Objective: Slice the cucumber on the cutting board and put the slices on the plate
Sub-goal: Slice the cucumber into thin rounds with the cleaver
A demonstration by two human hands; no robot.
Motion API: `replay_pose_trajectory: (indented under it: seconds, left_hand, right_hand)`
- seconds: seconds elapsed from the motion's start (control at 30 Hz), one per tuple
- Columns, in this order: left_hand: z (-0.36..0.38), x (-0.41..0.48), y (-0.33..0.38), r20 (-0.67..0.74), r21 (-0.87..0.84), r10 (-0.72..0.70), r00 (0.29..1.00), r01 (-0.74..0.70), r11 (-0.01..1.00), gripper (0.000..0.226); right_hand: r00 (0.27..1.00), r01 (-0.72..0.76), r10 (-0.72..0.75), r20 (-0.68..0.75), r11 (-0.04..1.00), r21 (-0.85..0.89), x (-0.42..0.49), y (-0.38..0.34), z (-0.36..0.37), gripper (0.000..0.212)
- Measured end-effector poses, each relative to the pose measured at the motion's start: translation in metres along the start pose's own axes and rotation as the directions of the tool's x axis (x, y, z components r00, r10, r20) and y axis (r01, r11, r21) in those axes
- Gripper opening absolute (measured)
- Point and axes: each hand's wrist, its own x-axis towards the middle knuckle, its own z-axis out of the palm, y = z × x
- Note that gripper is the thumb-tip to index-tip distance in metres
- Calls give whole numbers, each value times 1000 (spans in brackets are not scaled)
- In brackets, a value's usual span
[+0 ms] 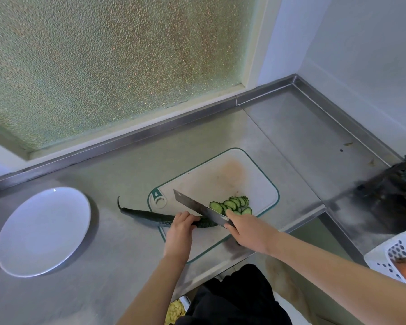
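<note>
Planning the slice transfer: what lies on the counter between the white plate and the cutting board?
Head view: only the cucumber's stem end, sticking off the cutting board toward the plate; otherwise bare steel counter.

Soft daylight through the frosted window [108, 66]; wide-angle edges bend, right side blurred.
</note>
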Motion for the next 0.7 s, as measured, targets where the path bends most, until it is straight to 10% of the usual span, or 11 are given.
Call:
replay_pose_trajectory:
  seconds: [0.7]
  left_hand:
    - [1,2,-5,13,24,10,1000,-10,1000,34]
  right_hand:
    - [1000,4,-3,-31,998,56,32,2,23,23]
